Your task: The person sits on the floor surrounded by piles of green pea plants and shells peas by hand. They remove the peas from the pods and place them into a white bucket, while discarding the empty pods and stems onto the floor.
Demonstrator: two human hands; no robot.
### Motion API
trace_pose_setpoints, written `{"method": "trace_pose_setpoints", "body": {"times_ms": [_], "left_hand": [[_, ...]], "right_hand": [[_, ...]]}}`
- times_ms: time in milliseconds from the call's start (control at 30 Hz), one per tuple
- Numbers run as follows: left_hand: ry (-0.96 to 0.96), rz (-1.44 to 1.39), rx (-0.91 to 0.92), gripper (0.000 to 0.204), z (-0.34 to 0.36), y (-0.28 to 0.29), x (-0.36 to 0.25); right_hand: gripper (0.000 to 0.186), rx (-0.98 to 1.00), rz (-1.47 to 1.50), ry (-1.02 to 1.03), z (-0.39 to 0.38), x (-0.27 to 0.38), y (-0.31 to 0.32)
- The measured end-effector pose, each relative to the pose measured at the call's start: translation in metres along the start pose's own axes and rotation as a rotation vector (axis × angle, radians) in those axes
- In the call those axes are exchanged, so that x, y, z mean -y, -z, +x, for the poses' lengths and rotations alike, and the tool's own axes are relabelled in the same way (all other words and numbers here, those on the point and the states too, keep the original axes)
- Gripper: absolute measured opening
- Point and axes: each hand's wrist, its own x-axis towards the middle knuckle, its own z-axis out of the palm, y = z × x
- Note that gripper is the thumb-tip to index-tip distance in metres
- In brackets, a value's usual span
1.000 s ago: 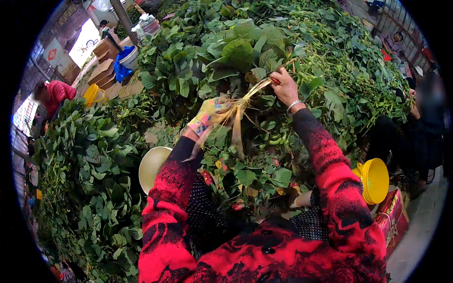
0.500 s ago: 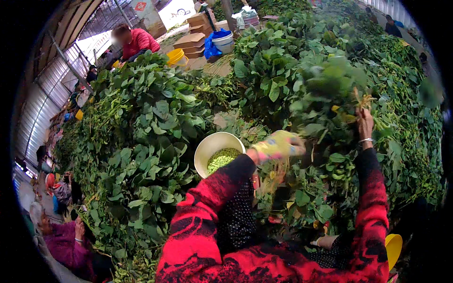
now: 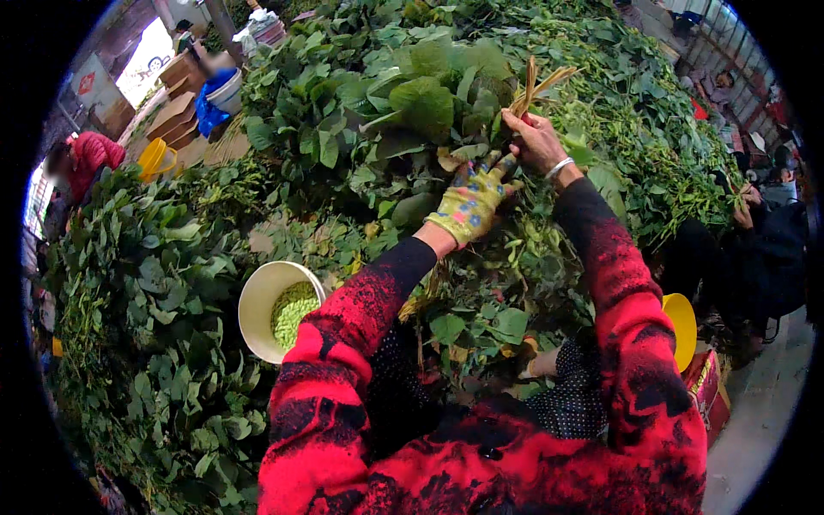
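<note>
My left hand (image 3: 472, 202), in a yellow patterned glove, reaches into the leafy bean plants with its fingers spread apart. Up and to the right of it, my bare right hand (image 3: 536, 142), with a bracelet at the wrist, is closed on pale dry stalks (image 3: 536, 84) that stick up above the fingers. Large green leaves (image 3: 421, 103) stand just left of the stalks. A white bucket (image 3: 257, 309) partly filled with small green beans (image 3: 292, 318) sits below and left of my left hand, beside my forearm.
Plant piles (image 3: 154, 343) surround me. A co-worker in pink (image 3: 94, 159) is near a yellow bucket (image 3: 156, 161). Cardboard boxes (image 3: 176, 120) and a blue-lined bucket (image 3: 225, 93) stand back left. A dark-clothed person (image 3: 764, 249), another yellow bucket (image 3: 682, 330) and a red box (image 3: 708, 386) are at right.
My left hand has left the stalks, swung low across the plants, and now reaches up with spread fingers. My right hand still grips stalks, now higher. The view swung left and back.
</note>
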Motion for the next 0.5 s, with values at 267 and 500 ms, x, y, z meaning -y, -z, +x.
{"method": "trace_pose_setpoints", "body": {"times_ms": [267, 500], "left_hand": [[0.176, 0.011, 0.126, 0.071, -0.001, 0.007, 0.014], [0.355, 0.130, 0.109, 0.050, -0.027, -0.011, 0.024]], "right_hand": [[0.022, -0.389, -0.341, 0.361, 0.025, 0.106, 0.096], [0.022, -0.721, -0.778, 0.864, -0.087, 0.234, 0.148]]}}
